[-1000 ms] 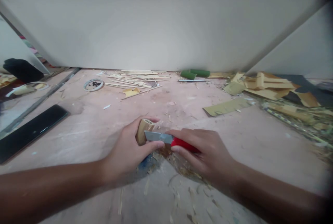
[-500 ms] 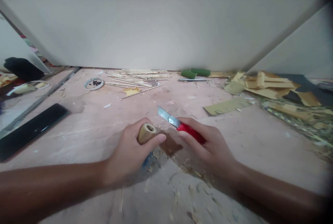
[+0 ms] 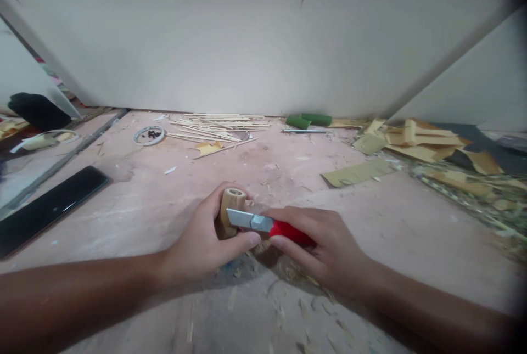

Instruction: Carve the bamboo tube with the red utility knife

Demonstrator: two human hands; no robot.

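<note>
My left hand [image 3: 201, 239] is wrapped round a short hollow bamboo piece [image 3: 229, 206], its open end facing up and away. My right hand [image 3: 317, 244] grips a red-handled knife [image 3: 288, 231]. The knife's steel blade [image 3: 245, 219] lies across the side of the bamboo piece, just above my left thumb. Pale shavings [image 3: 288, 282] lie scattered on the worn pinkish board [image 3: 144, 206] under and in front of both hands.
A black phone [image 3: 45, 208] lies at the left. At the back are thin bamboo sticks [image 3: 218, 123], a small round lid [image 3: 148, 135], two green cylinders [image 3: 308, 120] and a metal rod [image 3: 307, 131]. Sandpaper sheets and scraps [image 3: 411, 142] pile up at the right. A white wall stands behind.
Half a second ago the knife was lifted away with its blade pointing up and left; now it is back down, with the blade laid against the bamboo piece. My left hand kept its hold.
</note>
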